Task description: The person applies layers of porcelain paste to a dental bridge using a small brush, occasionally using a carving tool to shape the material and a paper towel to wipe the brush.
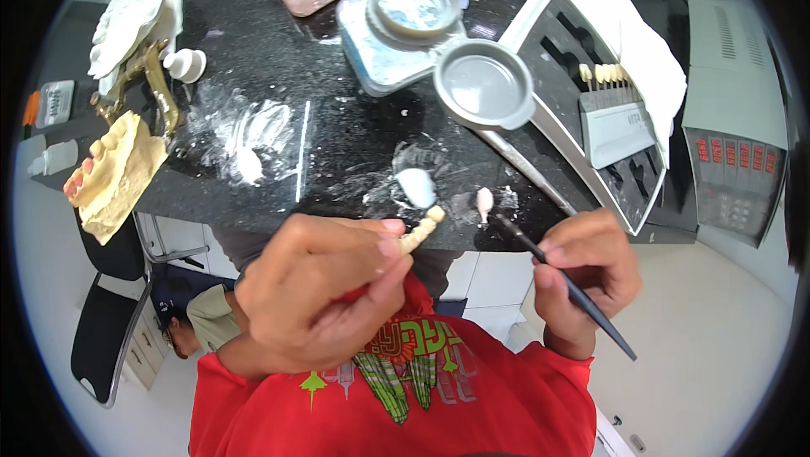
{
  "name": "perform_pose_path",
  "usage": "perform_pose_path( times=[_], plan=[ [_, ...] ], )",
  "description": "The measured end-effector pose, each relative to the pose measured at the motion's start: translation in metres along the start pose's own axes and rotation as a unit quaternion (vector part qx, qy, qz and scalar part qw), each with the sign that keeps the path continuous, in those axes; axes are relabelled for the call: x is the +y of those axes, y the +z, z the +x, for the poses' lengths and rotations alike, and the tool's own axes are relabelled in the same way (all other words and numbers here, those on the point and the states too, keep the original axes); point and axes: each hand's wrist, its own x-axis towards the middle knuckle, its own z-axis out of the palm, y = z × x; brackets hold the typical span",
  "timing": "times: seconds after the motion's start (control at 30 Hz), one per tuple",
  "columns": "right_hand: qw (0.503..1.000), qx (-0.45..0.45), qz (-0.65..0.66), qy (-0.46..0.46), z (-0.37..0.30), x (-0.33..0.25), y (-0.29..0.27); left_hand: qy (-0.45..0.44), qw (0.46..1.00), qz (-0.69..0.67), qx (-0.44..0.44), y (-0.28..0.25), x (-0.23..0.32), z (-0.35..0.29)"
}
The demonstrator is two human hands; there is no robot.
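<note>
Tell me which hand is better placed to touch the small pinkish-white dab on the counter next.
Probably the right hand: it holds the slim dark tool, which reaches close to the pinkish-white dab. The left hand is occupied, gripping the tooth-shaped row.

Tooth row (421,232): cream-coloured joined crowns, forming a short, gently curving string
Tooth row pose: slanting up and rightward, its far end standing free, its near end being pinched by the left hand's (325,292) fingertips
Brush (593,309): slim and dark, its shaft tapering toward the working tip
Brush pose: lying diagonally in the right hand (606,256), the tip pointing up and leftward
Pale pinkish dab (484,200): sitting just beside the brush tip, narrowing downward
</note>
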Motion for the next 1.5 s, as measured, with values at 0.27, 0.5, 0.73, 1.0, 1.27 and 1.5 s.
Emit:
perform_pose_path(
  times=[0.27, 0.5, 0.73, 1.0, 1.27, 1.5],
  plan=[
    [0.997, -0.063, -0.036, -0.002, 0.008, -0.001, -0.003, -0.016, 1.0, -0.005, -0.007, -0.002, -0.002, 0.0],
    [0.998, -0.051, -0.036, -0.017, 0.007, 0.001, -0.001, -0.008, 1.0, -0.004, -0.005, -0.002, -0.003, 0.0],
    [0.998, -0.047, -0.026, -0.024, 0.007, 0.003, -0.001, -0.007, 1.0, -0.001, -0.005, -0.003, -0.003, 0.0],
    [0.998, -0.058, -0.018, -0.011, 0.008, 0.001, -0.002, -0.005, 1.0, -0.007, 0.0, -0.001, -0.003, 0.0],
    [0.994, -0.04, 0.088, -0.057, -0.002, 0.002, 0.005, -0.031, 0.998, -0.004, -0.059, -0.009, 0.001, 0.001],
    [0.991, -0.046, 0.056, -0.115, 0.005, 0.001, 0.026, -0.04, 0.999, -0.005, -0.03, -0.007, 0.003, 0.001]
  ],
)
